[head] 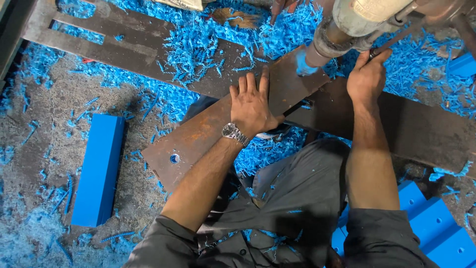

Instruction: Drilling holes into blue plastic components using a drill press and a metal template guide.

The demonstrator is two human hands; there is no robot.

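Note:
My left hand (252,105), with a metal watch on its wrist, lies flat with fingers spread on a rusty steel plate (198,134) that has a round hole near its lower left end. My right hand (368,75) grips a thin lever (396,35) on a grey drill head (357,20). The drill's spindle (317,49) comes down onto the far end of the plate, where a blue piece (303,65) sits under it. A dark steel beam (396,124) runs beneath the plate.
Blue plastic shavings (198,39) cover the floor and beams. A long blue block (98,168) lies at the left. More blue blocks (436,228) with holes sit at the lower right. Another person's fingers (283,7) show at the top edge near a brush (237,18).

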